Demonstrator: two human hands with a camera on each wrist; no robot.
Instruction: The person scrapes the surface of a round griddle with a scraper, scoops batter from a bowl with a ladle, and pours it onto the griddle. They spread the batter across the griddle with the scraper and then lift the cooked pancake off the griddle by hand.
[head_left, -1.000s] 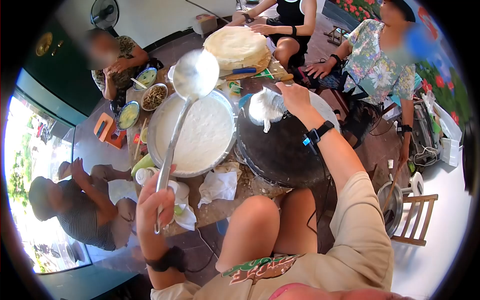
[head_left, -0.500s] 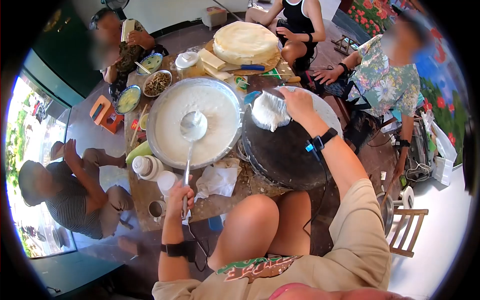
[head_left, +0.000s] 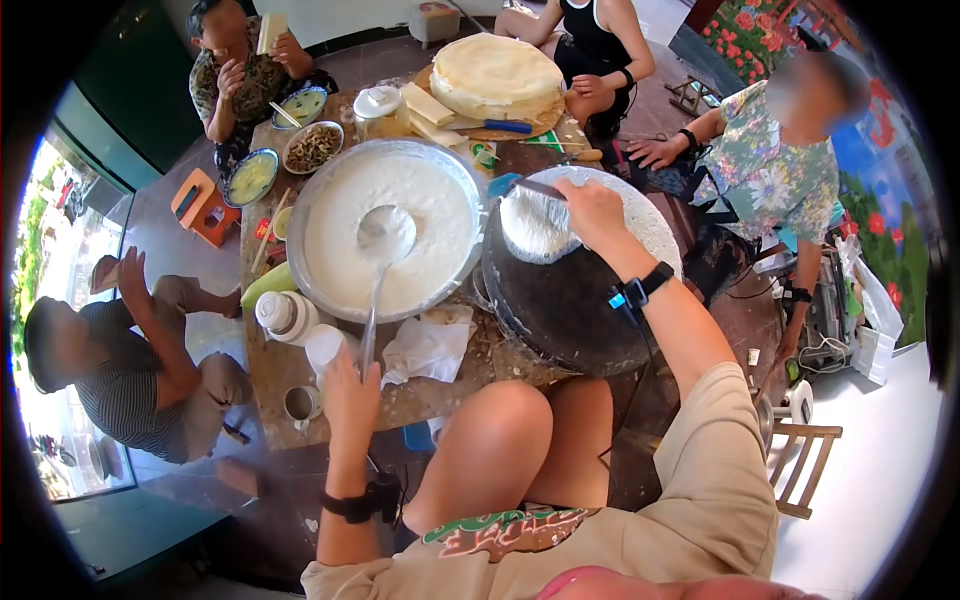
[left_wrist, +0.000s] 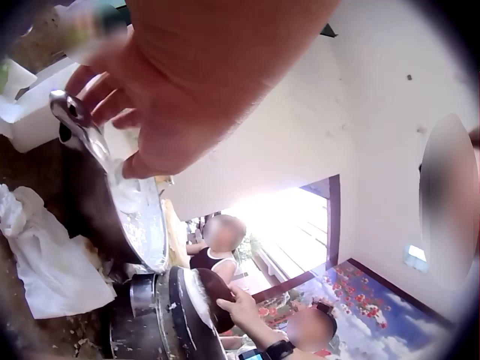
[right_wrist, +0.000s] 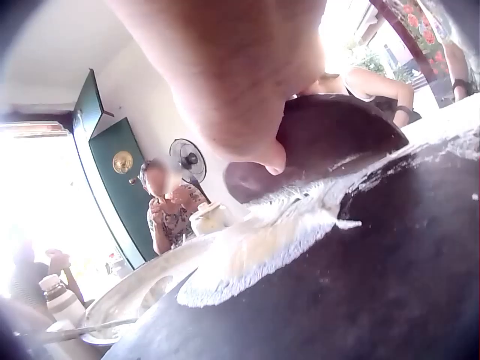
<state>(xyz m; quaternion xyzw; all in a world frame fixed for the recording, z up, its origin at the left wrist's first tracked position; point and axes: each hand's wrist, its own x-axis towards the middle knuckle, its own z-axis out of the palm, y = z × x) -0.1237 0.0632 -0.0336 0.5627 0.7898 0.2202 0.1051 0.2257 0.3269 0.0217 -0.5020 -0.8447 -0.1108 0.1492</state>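
Observation:
My left hand (head_left: 352, 400) is at the handle end of a metal ladle (head_left: 385, 230), its fingers loosely extended beside the handle (left_wrist: 82, 124) in the left wrist view. The ladle's bowl lies in white batter (head_left: 335, 195) inside a large metal basin (head_left: 478, 245), its handle slanting over the near rim. My right hand (head_left: 592, 212) grips a dark, flat scraper with a rounded edge (right_wrist: 337, 139). Its edge meets a patch of wet batter (right_wrist: 255, 251) on the round black griddle (head_left: 570, 320), toward the griddle's far left side.
Behind the basin are a stack of thin pancakes (head_left: 497, 75), a blue-handled knife (head_left: 508, 126) and a lidded jar (head_left: 380, 112). Food bowls (head_left: 252, 178) line the left side. A white flask (head_left: 285, 313), mug (head_left: 301, 402) and crumpled cloth (head_left: 430, 345) lie nearer. Several people sit around the table.
The ladle has come down from above the basin into the batter, and my left hand has loosened from its handle. My right hand stays over the griddle, where the batter patch has changed shape.

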